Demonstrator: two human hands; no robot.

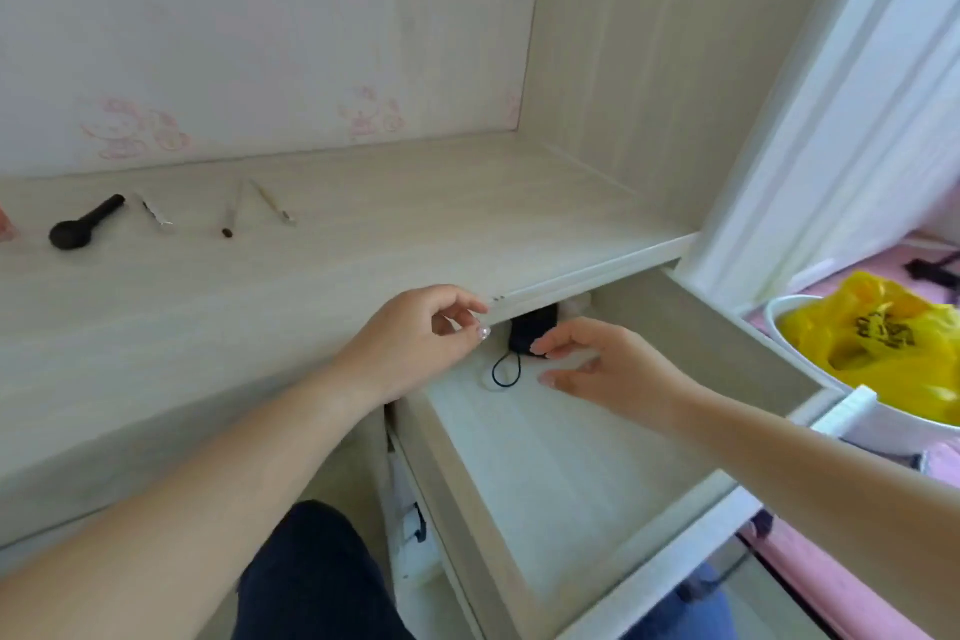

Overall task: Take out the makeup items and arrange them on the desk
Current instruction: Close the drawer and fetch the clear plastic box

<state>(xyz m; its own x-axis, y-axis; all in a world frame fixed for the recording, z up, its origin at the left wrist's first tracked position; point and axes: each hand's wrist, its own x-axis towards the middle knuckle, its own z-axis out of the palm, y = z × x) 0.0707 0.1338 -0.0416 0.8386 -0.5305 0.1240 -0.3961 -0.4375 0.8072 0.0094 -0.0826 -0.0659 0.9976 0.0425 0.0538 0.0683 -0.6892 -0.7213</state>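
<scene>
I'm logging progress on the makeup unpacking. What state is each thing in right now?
Pale wood drawer: pulled open, nearly bare.
Black pouch with cord loop: at the drawer's back, partly under the desk edge.
Black round-headed makeup brush: lying on the desk.
Three thin pencils: lying on the desk.
Left hand: fingers pinched, contents unclear.
Right hand: open, empty.

At the back of the open drawer [571, 457], a black pouch-like thing [532, 334] is half hidden beneath the desk's front edge [571, 283], so its full shape cannot be told; something pale [579, 304] beside it is also mostly covered. At the desk's left edge a pink object [6, 224] is cut off by the frame. The three thin sticks [231, 216] near the black brush [85, 224] are too small to identify.
</scene>
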